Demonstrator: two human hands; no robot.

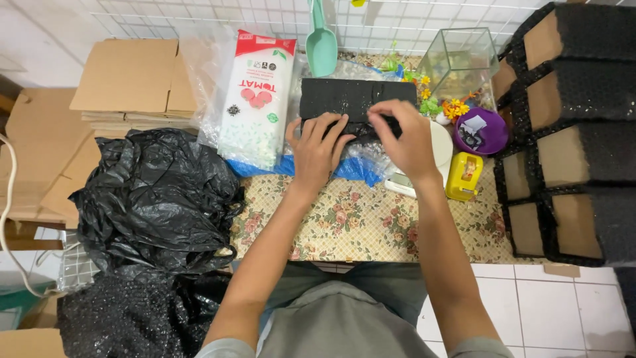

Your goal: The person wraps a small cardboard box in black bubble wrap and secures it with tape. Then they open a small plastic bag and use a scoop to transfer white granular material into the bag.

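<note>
Both hands press on a flat black bubble-wrapped parcel (351, 106) lying near the far edge of the table (371, 225). The left hand (317, 149) lies palm down with fingers spread on the parcel's near left part, pinning it flat. The right hand (405, 136) arches over the near right part, its fingertips (381, 118) pinched narrow on the black wrap; whether anything else is held between them cannot be told. Both forearms run from the near table edge straight toward the parcel, nearly parallel, the wrists slightly bent down.

The table carries a cloth with a floral pattern. At its near left corner, partly hanging off the edge, sits a crumpled black plastic bag (156, 199). Just right of the right wrist stands a small yellow container (464, 176), with a white object partly hidden under the hand beside it. Farther back on the right lies a round purple lid (481, 130) with a scrap of paper on it. Left of the parcel, a tall white pouch (255, 99) with a red top band and red fruit pictures lies lengthwise, inside clear plastic. Blue plastic sheet (354, 169) shows under the parcel's near edge.

At the far edge, a mint-green scoop (321, 43) rests above the parcel, and a clear glass tank (460, 63) stands at the far right corner beside small artificial flowers (454, 107). Flattened cardboard (129, 79) is stacked beyond the left edge. Black-wrapped cardboard boxes (570, 126) are piled along the right edge.
</note>
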